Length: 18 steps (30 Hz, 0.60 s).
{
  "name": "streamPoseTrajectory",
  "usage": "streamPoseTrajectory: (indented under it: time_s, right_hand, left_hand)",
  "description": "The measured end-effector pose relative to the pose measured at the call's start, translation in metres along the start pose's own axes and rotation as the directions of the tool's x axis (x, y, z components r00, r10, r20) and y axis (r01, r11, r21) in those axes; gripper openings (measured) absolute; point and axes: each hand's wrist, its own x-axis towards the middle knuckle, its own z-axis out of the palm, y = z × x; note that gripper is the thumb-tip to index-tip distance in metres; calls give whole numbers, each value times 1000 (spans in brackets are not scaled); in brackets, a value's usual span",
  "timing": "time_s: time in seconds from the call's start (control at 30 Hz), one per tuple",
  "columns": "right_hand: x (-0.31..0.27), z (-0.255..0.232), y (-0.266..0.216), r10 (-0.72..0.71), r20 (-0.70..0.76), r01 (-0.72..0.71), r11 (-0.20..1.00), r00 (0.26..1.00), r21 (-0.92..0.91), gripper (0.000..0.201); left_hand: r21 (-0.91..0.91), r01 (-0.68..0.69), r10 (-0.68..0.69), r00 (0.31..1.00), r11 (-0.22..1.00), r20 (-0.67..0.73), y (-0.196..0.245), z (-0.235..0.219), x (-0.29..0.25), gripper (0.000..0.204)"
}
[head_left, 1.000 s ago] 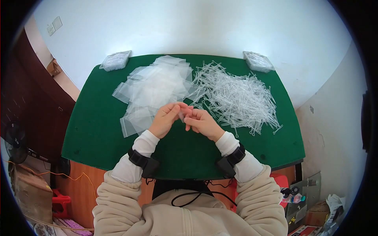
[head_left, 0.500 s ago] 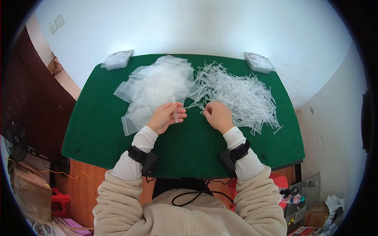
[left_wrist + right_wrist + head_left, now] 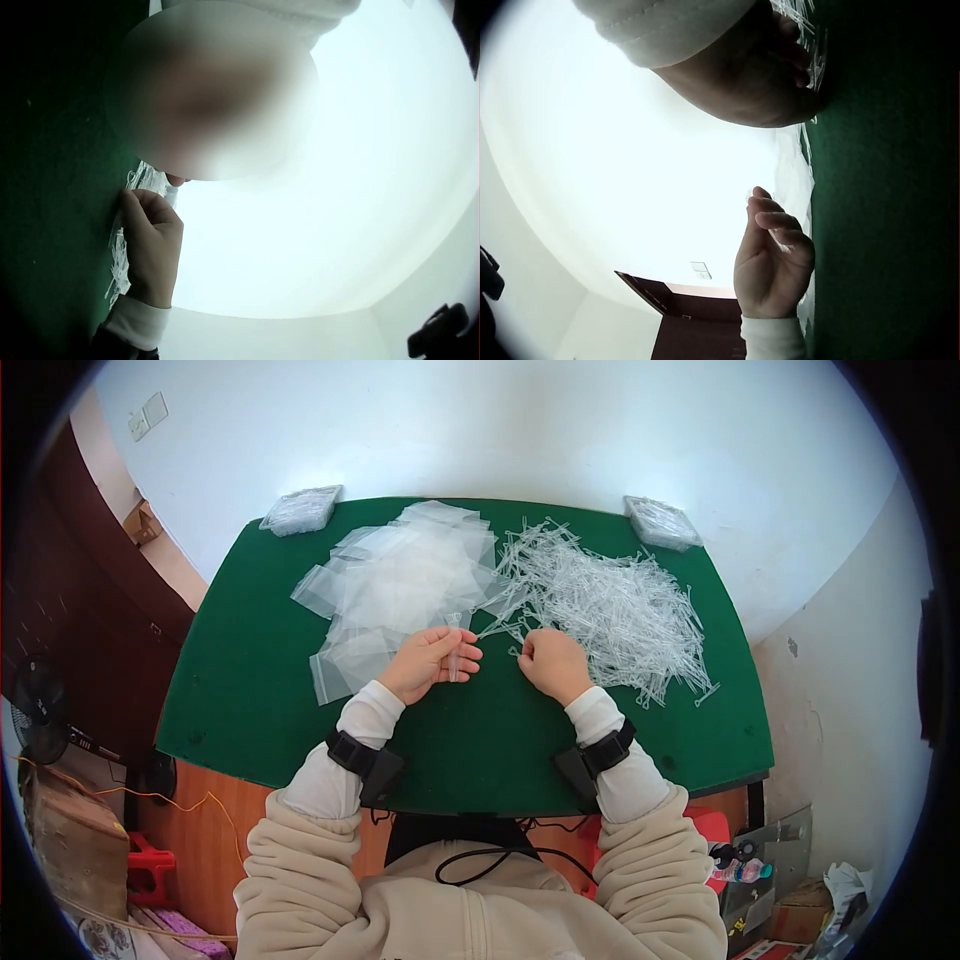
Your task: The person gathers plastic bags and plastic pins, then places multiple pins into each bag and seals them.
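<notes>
My left hand (image 3: 428,664), palm turned up, holds a small clear plastic piece (image 3: 453,665) under its thumb, just in front of the heap of clear zip bags (image 3: 400,580). My right hand (image 3: 557,664) is at the near left edge of the pile of clear plastic sticks with looped ends (image 3: 620,610). Its thumb and forefinger come together beside a loose stick (image 3: 514,652); whether they pinch one cannot be told. In the right wrist view the left hand (image 3: 775,262) shows with fingers bent over the clear piece. The left wrist view shows the right hand (image 3: 154,244) with fingertips together.
The green table (image 3: 260,690) bears one filled clear tray (image 3: 301,510) at its back left corner and another (image 3: 662,523) at the back right. Behind stands a white wall (image 3: 480,430). A red stool (image 3: 150,870) and boxes (image 3: 80,830) are on the floor at left.
The hands have moved apart from where they met in the middle. My right hand has gone right to the sticks' edge; the left has stayed near the bags with the clear piece.
</notes>
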Motion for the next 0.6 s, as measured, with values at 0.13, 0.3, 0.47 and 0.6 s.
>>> streamPoseTrajectory:
  time_s: [0.13, 0.3, 0.47, 0.6]
  right_hand:
    - [-1, 0, -1, -7, -10, 7, 1000, 1000, -8, 14]
    - [0, 6, 1, -39, -81, 39, 999, 996, -4, 11]
    - [-2, 4, -2, -76, -99, 85, 992, 992, 90, 10]
    - [1, 4, -5, -136, -52, 146, 920, 989, 364, 7]
  left_hand:
    - [4, 6, -6, 1000, 1000, 0, 0, 0, 0, 27]
    - [8, 8, -8, 1000, 1000, -1, 2, 3, -3, 29]
    - [13, 13, -13, 1000, 1000, 4, 1, 3, -3, 30]
    - [33, 19, -19, 1000, 999, 10, -1, 2, -1, 30]
